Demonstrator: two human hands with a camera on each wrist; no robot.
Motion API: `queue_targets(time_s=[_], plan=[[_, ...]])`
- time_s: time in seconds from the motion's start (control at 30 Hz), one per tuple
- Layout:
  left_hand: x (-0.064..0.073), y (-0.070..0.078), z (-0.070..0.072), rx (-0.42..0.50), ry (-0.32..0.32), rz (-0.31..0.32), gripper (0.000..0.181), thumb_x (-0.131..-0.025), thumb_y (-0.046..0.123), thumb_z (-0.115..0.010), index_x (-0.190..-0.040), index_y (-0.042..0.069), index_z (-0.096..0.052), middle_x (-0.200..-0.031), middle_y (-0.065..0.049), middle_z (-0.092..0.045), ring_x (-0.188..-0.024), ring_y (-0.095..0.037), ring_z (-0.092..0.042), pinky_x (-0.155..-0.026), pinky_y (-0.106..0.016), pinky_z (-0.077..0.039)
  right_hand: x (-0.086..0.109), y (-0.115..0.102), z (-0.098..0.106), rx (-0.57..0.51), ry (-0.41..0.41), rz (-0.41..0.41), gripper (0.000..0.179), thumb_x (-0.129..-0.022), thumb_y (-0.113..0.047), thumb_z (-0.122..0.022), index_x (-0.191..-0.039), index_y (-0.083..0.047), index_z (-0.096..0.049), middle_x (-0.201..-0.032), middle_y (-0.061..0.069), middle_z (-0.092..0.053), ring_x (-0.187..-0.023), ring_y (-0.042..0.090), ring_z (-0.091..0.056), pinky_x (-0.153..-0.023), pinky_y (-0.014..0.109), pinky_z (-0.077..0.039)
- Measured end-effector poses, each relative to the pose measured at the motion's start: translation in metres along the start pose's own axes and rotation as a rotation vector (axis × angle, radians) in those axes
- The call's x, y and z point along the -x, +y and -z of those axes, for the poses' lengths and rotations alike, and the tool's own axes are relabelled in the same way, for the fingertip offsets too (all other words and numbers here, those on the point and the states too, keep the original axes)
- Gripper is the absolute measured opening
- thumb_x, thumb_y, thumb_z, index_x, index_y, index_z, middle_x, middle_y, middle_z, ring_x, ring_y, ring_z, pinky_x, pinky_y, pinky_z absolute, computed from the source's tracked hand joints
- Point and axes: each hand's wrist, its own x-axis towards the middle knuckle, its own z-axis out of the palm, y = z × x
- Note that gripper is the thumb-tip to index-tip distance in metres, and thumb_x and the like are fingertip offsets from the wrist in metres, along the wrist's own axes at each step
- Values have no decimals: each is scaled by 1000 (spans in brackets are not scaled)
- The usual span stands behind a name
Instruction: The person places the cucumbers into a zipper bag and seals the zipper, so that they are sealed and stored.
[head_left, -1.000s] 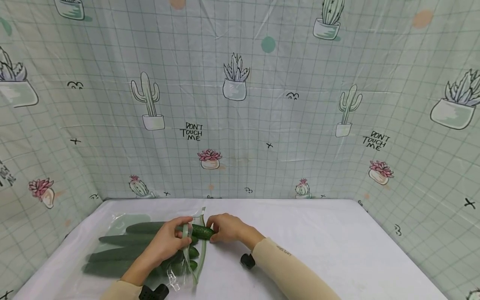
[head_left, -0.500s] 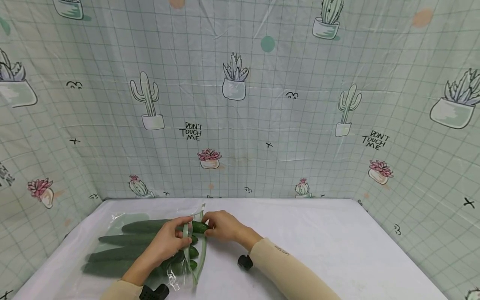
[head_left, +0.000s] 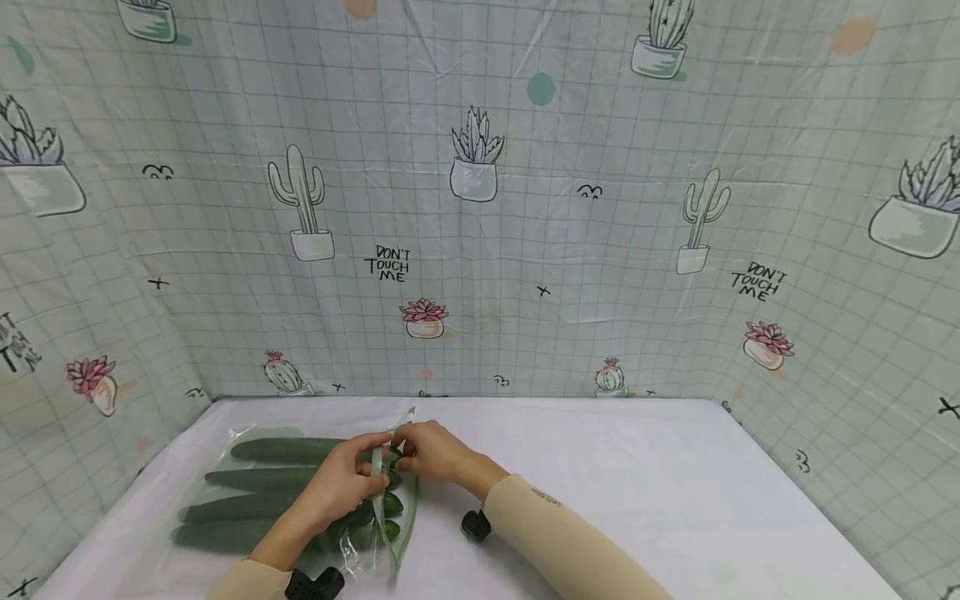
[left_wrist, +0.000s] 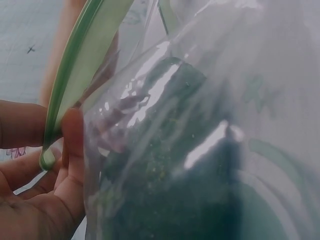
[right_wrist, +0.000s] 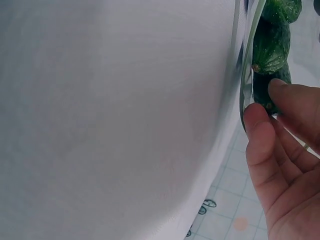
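A clear zip bag (head_left: 411, 517) with green edge strips lies on the left of the table, its mouth facing right. Several cucumbers sit side by side inside it, their ends showing at the mouth; the farthest cucumber (head_left: 277, 451) lies almost wholly within. My left hand (head_left: 347, 477) pinches the bag's upper green strip (left_wrist: 75, 65) between thumb and fingers, lifting it off the cucumbers. At the mouth, my right hand (head_left: 435, 452) has its curled fingers round the end of the farthest cucumber. That cucumber's tip (right_wrist: 264, 95) shows between fingertips in the right wrist view.
A white cloth covers the table (head_left: 600, 483). Behind and on both sides hangs a pale checked curtain (head_left: 510, 250) printed with potted cacti. Black wrist cameras (head_left: 476, 525) are worn at both wrists.
My right hand has moved left, and the farthest cucumber has slid left, deeper into the bag. My left hand keeps its pinch on the strip. The head view has shifted slightly.
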Motion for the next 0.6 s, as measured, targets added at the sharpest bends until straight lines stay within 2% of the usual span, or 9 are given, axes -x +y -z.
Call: queue_targets(time_s=[0.27, 0.47, 0.6], plan=[[0, 1, -1, -11, 9, 25, 58, -84, -9, -63, -138, 4, -49, -119, -14, -51, -48, -15, -26, -45, -28, -30, -2, 3, -3, -3, -10, 18, 28, -85, -12, -73, -112, -10, -66, -86, -4, -67, -76, 0, -59, -66, 15, -47], [1, 0, -2, -3, -2, 24, 58, -84, -9, -63, -138, 3, -49, -128, -16, -49, -49, -14, -28, -45, -28, -31, 1, 7, -5, -8, -22, 4, 29, -85, -12, -73, -113, -12, -66, -90, -4, -69, -82, 2, -61, -71, 16, -48], [0, 1, -2, -5, -6, 32, 58, -83, -8, -63, -139, 3, -48, -129, -17, -49, -50, -15, -29, -46, -28, -31, 5, 10, -1, -16, -33, 22, 27, -85, -10, -72, -111, -13, -66, -90, -5, -68, -84, 3, -61, -73, 17, -48]])
